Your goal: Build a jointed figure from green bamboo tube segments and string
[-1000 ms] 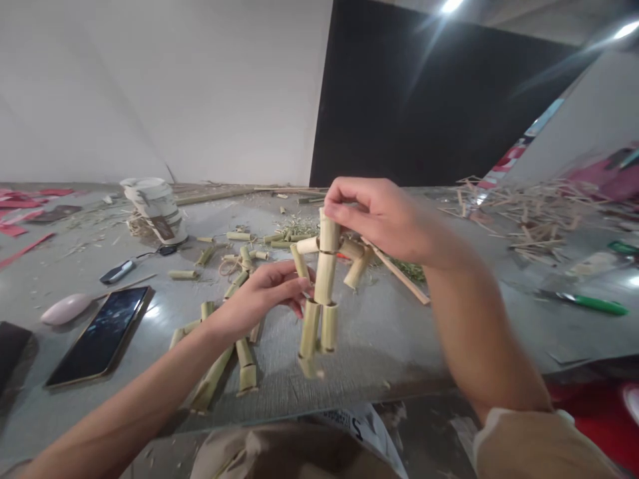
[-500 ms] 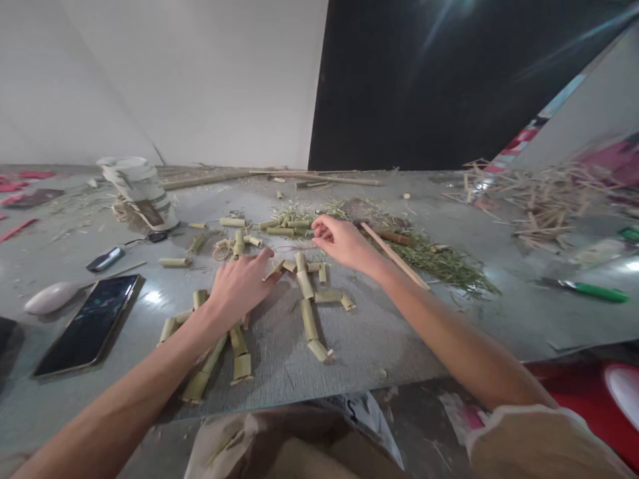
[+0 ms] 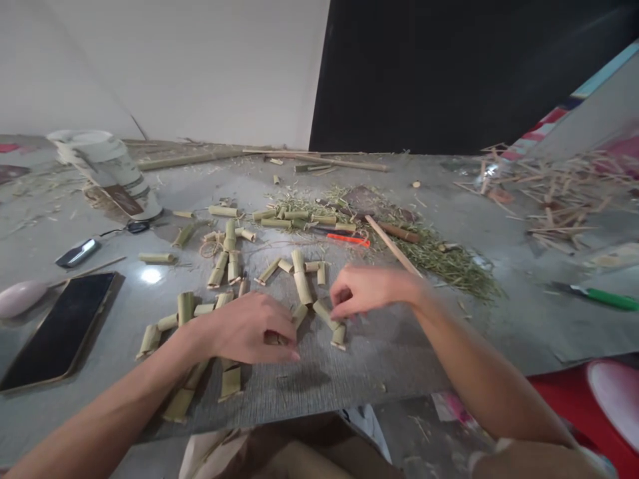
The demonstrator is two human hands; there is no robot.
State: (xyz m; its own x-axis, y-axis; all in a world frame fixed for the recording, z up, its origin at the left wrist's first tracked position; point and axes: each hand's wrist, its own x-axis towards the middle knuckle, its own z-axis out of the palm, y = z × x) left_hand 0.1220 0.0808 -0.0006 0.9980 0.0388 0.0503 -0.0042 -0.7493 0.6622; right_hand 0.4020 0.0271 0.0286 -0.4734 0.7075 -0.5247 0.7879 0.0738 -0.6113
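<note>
A jointed figure of short green bamboo pieces (image 3: pixel 301 278) lies on the table between my hands, its two legs spread apart. My left hand (image 3: pixel 257 326) bends over one leg, fingers curled and thumb stretched low; its grip is partly hidden. On the other leg, a bamboo leg piece (image 3: pixel 326 315) touches the pinched fingertips of my right hand (image 3: pixel 367 291). A second bamboo figure (image 3: pixel 185 307) lies partly under my left forearm. Behind my left hand is a smaller bamboo figure (image 3: pixel 229 243) with a loop of string by it.
Cut bamboo tubes (image 3: pixel 276 223), an orange strip-like tool (image 3: pixel 349 240) and a wooden stick (image 3: pixel 394 246) lie beside green shavings (image 3: pixel 449 266). At left are a phone (image 3: pixel 57 329) and a white tub (image 3: pixel 100 173). A green-handled knife (image 3: pixel 609 298) and piled sticks (image 3: pixel 559 199) lie right.
Both hands have come nearer, down to the middle figure's legs. Its legs, one straight and one raised sideways before, now spread downward. The orange tool has come into view behind my right hand.
</note>
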